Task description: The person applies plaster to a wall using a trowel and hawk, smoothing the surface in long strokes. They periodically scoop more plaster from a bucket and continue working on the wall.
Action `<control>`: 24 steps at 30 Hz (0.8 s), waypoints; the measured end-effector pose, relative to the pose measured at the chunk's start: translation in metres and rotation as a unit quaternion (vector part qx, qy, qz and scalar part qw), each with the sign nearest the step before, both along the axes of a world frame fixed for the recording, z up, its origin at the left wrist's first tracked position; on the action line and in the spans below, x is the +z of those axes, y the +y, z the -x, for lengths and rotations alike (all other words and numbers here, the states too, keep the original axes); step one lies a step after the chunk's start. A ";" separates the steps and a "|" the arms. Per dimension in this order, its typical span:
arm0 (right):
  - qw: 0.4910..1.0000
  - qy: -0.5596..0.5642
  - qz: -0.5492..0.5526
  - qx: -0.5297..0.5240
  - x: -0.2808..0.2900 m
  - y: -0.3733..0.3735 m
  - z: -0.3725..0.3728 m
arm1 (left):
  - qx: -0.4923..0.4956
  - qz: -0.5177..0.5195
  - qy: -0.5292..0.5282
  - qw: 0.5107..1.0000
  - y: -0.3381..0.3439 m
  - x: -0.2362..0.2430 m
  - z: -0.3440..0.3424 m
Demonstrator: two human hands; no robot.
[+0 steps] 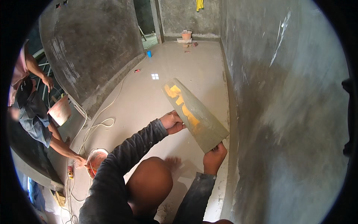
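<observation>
Both my hands hold a long, flat grey-green panel (pixel 207 128) with ragged yellow-orange patches on its upper face. It is tilted above the floor, its narrower end pointing far and left. My left hand (pixel 173 122) grips the left long edge near the middle, fingers closed. My right hand (pixel 215 158) pinches the near edge by the right corner; its fingertips are partly hidden under the panel. What the panel is made of I cannot tell. Below my arms shows my bare knee (pixel 151 183).
A plastered wall (pixel 268 123) rises close on my right. At the left a co-worker (pixel 30 108) is beside a pale bucket (pixel 59 111); a reddish bucket (pixel 96 162) and a looping cable (pixel 100 126) lie nearer. Farther off stand a blue cup (pixel 149 54) and an orange bucket (pixel 186 35).
</observation>
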State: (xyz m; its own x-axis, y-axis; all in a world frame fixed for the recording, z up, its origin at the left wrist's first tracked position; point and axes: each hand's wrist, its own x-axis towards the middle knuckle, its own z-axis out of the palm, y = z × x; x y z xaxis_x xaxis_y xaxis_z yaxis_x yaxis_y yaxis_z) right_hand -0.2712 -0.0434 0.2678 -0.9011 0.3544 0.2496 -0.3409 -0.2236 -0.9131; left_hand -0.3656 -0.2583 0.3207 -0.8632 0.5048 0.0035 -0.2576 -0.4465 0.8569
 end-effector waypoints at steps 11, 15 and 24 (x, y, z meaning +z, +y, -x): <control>0.961 -0.187 -0.093 -0.184 -0.053 -0.110 0.009 | -0.315 -0.079 -0.154 0.933 -0.063 -0.138 0.141; 0.956 -0.168 -0.129 -0.205 -0.071 -0.107 0.063 | -0.341 -0.129 -0.209 0.907 -0.059 -0.188 0.202; 0.940 -0.217 -0.178 -0.195 -0.108 -0.125 0.156 | -0.303 -0.130 -0.263 0.907 -0.062 -0.225 0.285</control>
State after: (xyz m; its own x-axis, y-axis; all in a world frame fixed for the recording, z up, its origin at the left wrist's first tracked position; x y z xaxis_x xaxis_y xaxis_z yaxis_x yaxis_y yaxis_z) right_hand -0.4271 -0.1684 0.1600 -0.7645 0.6422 0.0552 0.0875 0.1882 -0.9782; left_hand -0.6503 -0.3202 0.0960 -0.3452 0.9277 -0.1420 -0.8656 -0.2562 0.4301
